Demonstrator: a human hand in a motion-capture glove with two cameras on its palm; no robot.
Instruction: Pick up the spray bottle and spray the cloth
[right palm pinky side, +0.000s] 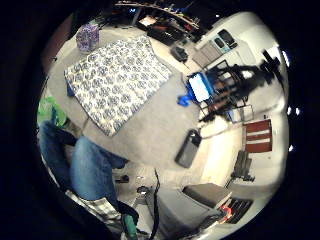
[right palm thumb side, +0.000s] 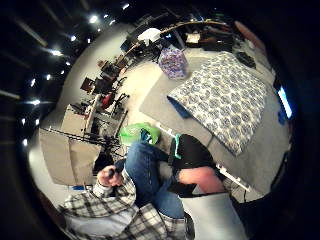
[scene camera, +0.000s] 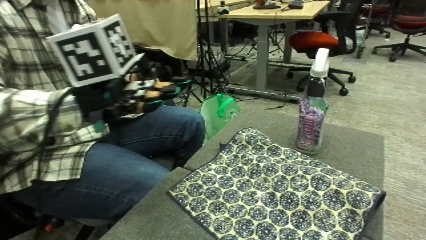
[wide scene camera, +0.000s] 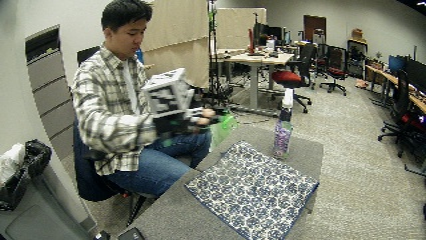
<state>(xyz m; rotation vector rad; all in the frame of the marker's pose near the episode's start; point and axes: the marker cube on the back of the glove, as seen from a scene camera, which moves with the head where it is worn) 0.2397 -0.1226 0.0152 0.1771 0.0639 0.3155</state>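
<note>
A light wooden desk (scene camera: 276, 11) stands on grey carpet (scene camera: 393, 95) at the back of an office room, with a red-seated swivel chair (scene camera: 318, 42) just beside it and further dark chairs (wide scene camera: 403, 107) off to the side of it along another row of desks. Near the desk hang beige partition panels (wide scene camera: 176, 37), and a green bag (scene camera: 218, 114) sits on the floor in front of it. Small ceiling lights (right palm thumb side: 92, 19) shine overhead.
</note>
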